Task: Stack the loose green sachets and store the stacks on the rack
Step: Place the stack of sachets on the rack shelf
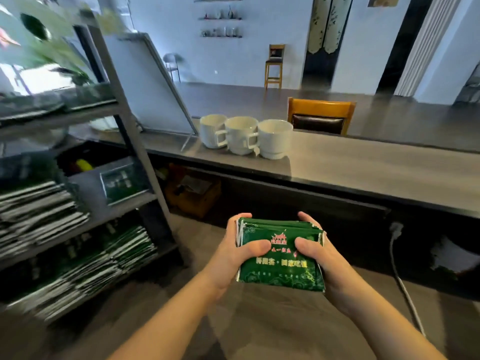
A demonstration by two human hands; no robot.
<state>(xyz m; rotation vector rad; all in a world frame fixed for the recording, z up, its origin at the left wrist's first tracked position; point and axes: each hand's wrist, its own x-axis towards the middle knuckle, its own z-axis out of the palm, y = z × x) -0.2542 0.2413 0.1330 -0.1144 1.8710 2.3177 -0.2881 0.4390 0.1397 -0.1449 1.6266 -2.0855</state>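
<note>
Gripping one stack of green sachets (280,255) between left hand (233,253) and right hand (315,252), blurred rack (124,120) alongside.

Bare hands (280,258) and forearms; apparently no sleeves, rings or watch.

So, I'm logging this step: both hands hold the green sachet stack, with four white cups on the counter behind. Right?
Not quite: the head view shows three white cups on the counter, not four. Left hand and right hand do hold the green sachet stack.
</note>
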